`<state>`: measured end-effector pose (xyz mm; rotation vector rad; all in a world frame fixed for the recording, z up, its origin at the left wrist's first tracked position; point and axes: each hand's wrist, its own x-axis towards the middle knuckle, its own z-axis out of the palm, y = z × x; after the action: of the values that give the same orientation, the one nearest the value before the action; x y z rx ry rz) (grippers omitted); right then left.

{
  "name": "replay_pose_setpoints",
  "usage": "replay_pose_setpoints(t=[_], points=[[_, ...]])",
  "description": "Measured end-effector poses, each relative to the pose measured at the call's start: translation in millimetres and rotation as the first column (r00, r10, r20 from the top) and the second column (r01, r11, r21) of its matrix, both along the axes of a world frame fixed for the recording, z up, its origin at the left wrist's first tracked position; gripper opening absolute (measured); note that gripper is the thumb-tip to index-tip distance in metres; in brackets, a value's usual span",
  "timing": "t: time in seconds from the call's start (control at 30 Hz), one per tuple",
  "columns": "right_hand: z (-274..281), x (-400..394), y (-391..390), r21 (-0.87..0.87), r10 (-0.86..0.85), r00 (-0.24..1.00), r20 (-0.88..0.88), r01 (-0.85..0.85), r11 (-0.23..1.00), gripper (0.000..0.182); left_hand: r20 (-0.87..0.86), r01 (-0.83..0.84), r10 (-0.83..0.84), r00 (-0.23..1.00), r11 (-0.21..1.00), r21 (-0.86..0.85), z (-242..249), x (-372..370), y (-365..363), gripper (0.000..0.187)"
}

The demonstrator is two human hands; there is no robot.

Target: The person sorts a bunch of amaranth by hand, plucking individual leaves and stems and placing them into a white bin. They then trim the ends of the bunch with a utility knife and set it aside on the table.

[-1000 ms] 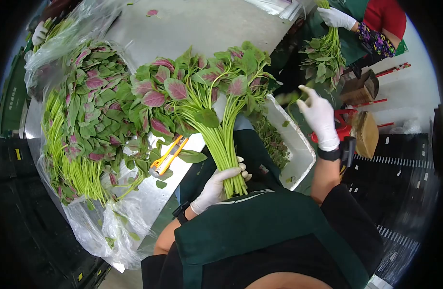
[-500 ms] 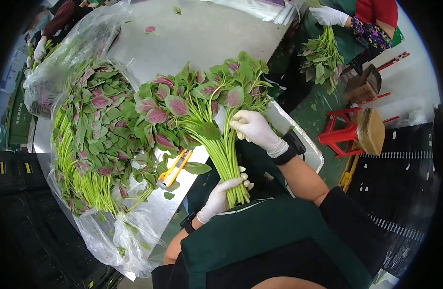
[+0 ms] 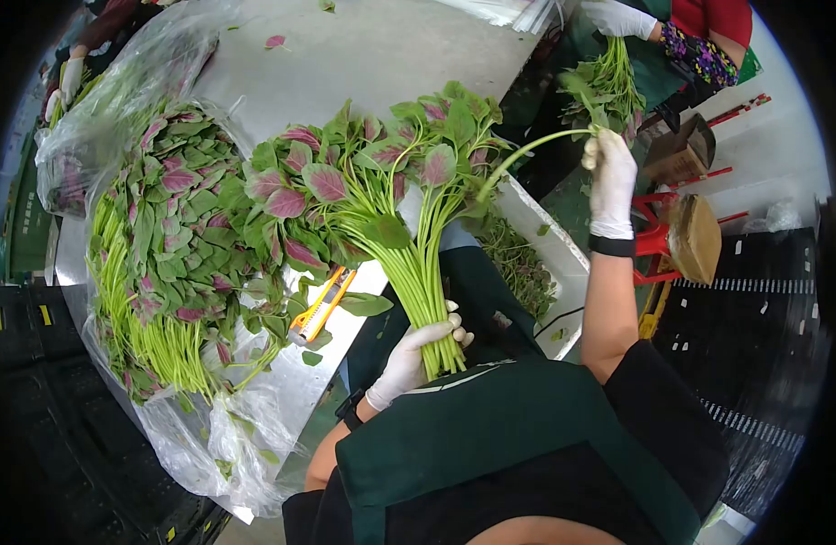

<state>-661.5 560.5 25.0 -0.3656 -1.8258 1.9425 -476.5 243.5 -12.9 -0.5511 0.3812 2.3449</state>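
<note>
My left hand, in a white glove, is closed round the lower stems of a bunch of amaranth with green and purple leaves. The leafy tops fan out over the table edge. Off to the right, my gloved right hand pinches one end of a single amaranth stem, which arches back toward the bunch. A big pile of amaranth lies on clear plastic at the left. Between pile and bunch rests an orange utility knife on the metal table.
A white bin holding loose greens stands right of my lap. Beyond it are a red stool and a cardboard box. At the upper right, a co-worker's gloved hand grips another bunch. Plastic wrap hangs off the table's near corner.
My right hand has moved away from the bunch, up and to the right, drawing out a single stem. My left hand keeps its hold on the bunch.
</note>
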Motion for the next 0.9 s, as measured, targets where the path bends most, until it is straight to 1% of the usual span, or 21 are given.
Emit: replay_pose_setpoints(t=[0.03, 0.07, 0.1, 0.17, 0.2, 0.23, 0.27, 0.3, 0.33, 0.37, 0.4, 0.43, 0.5, 0.6, 0.63, 0.67, 0.7, 0.77, 0.8, 0.83, 0.9], points=[[0, 5, 14, 0.051, 0.016, 1.0, 0.003, -0.016, 0.999, 0.021, 0.003, 0.003, -0.003, 1.0, 1.0, 0.002, 1, -1, 1, 0.037], [0, 10, 26, 0.072, 0.048, 0.997, 0.068, -0.053, 0.996, 0.02, 0.006, 0.005, -0.005, 1.0, 1.0, -0.003, 1, -1, 1, 0.037], [-1, 16, 34, 0.14, 0.05, 0.989, 0.141, -0.07, 0.988, 0.02, 0.01, 0.006, -0.006, 1.0, 1.0, -0.01, 2, -1, 1, 0.037], [-5, 31, 36, 0.315, 0.071, 0.945, 0.32, -0.176, 0.932, 0.02, 0.017, 0.007, -0.006, 1.0, 1.0, -0.015, 2, -1, 2, 0.036], [-8, 36, 32, 0.354, 0.076, 0.874, 0.48, -0.273, 0.895, 0.023, 0.019, 0.006, -0.006, 1.0, 1.0, -0.014, 2, -1, 2, 0.036], [-11, 40, 26, 0.422, 0.036, 0.764, 0.644, -0.394, 0.816, 0.029, 0.02, 0.006, -0.006, 1.0, 1.0, -0.014, 2, -1, 2, 0.036], [-17, 43, 17, 0.581, -0.045, 0.708, 0.705, -0.54, 0.609, 0.034, 0.018, 0.006, -0.005, 1.0, 1.0, -0.012, 2, -1, 2, 0.036], [-21, 45, 2, 0.663, -0.145, 0.661, 0.736, -0.662, 0.349, 0.039, 0.016, 0.006, -0.005, 1.0, 1.0, -0.011, 2, -1, 2, 0.036], [-26, 52, -17, 0.504, 0.02, 0.596, 0.803, -0.696, 0.511, 0.042, 0.014, 0.005, -0.005, 1.0, 1.0, -0.01, 1, -1, 2, 0.036], [-29, 59, -41, 0.309, 0.198, 0.533, 0.823, -0.711, 0.631, 0.045, 0.012, 0.003, -0.003, 1.0, 1.0, -0.005, 0, -1, 1, 0.036], [-36, 62, -61, 0.083, 0.387, 0.419, 0.821, -0.758, 0.646, 0.048, 0.01, 0.001, -0.001, 1.0, 1.0, 0.0, -2, 0, 1, 0.036], [-44, 64, -79, -0.145, 0.565, 0.304, 0.767, -0.776, 0.614, 0.052, 0.008, -0.001, 0.001, 1.0, 1.0, 0.006, -3, 0, 2, 0.036], [-51, 66, -117, -0.316, 0.729, 0.155, 0.667, -0.827, 0.465, 0.055, 0.005, -0.003, 0.003, 1.0, 1.0, -0.001, -4, 0, 2, 0.036], [-69, 69, -146, -0.607, 0.923, 0.088, 0.375, -0.729, 0.316, 0.048, -0.003, 0.007, -0.007, 1.0, 1.0, -0.005, -5, 0, 1, 0.036], [-72, 69, -154, -0.521, 0.918, 0.095, 0.384, -0.799, 0.3, 0.046, -0.009, 0.009, -0.009, 1.0, 1.0, -0.006, -6, 0, 0, 0.036], [-74, 69, -161, -0.428, 0.914, 0.103, 0.393, -0.859, 0.281, 0.045, -0.059, 0.018, -0.017, 0.998, 1.0, 0.005, -10, 1, -1, 0.037], [-75, 69, -164, -0.33, 0.909, 0.114, 0.401, -0.908, 0.259, 0.044, -0.048, 0.016, -0.015, 0.999, 1.0, 0.014, -10, 2, -2, 0.038], [-72, 67, -166, -0.383, 0.919, 0.111, 0.379, -0.885, 0.265, 0.04, -0.03, 0.016, -0.015, 0.999, 0.999, 0.036, -6, 1, 0, 0.04], [-67, 67, -167, -0.401, 0.926, 0.115, 0.358, -0.877, 0.264, 0.039, -0.085, 0.011, -0.009, 0.996, 1.0, 0.022, -3, 1, 1, 0.046], [-64, 67, -167, -0.418, 0.933, 0.118, 0.339, -0.87, 0.262, 0.039, -0.079, -0.005, 0.01, 0.997, 0.998, 0.062, -3, 1, 2, 0.048], [-65, 66, -168, -0.372, 0.921, 0.142, 0.363, -0.884, 0.283, 0.035, -0.061, -0.038, 0.047, 0.997, 0.989, 0.142, -5, -1, 5, 0.053]])
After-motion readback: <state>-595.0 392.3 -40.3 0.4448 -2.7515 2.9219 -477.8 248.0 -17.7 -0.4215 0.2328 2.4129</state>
